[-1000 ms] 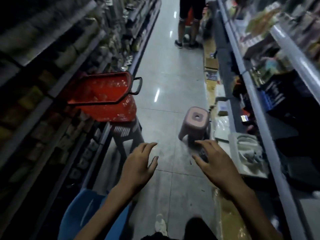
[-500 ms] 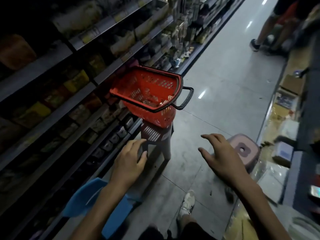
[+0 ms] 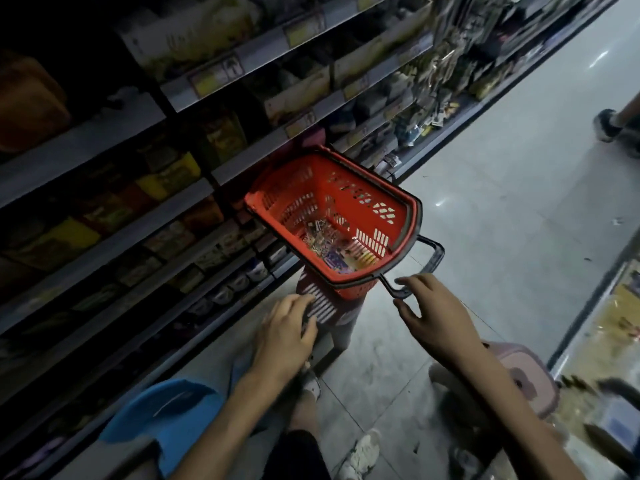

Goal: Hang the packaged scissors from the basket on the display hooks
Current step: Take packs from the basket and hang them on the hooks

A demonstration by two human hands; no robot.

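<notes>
Packaged scissors (image 3: pixel 330 249) lie in a small jumbled heap at the bottom of a red basket (image 3: pixel 349 188), at the end nearest the person; the single packs are too blurred to tell apart. The basket sits tilted on top of a dark red stool (image 3: pixel 334 308), close against the shelves (image 3: pixel 194 95). Its black handle (image 3: pixel 437 258) juts out toward the aisle.

Left hand (image 3: pixel 287 336): palm down, fingers loosely spread and holding nothing. The fingertips reach the slotted side of the stool just under the basket; whether they touch it cannot be told.

Right hand (image 3: pixel 434 318): palm down, fingers straight and apart, thumb held wide, nothing in its grip. The forefinger tip lies just beside the lower corner of the handle, and contact cannot be told. Both forearms reach forward from the bottom edge of the view.

Surroundings: the shelves run along the left in dim light, stocked with yellow and orange boxes and edged with pale price labels. Farther along the same side hang small carded goods (image 3: pixel 446 64), which are blurred. The floor (image 3: pixel 502 188) is pale grey tile with a few light reflections. A pink stool (image 3: pixel 530 379) stands behind the right forearm and a blue seat (image 3: pixel 166 417) is at lower left. The person's white shoe (image 3: pixel 363 452) rests on the tile. Another person's dark shoe (image 3: pixel 604 124) shows at the upper right edge.
</notes>
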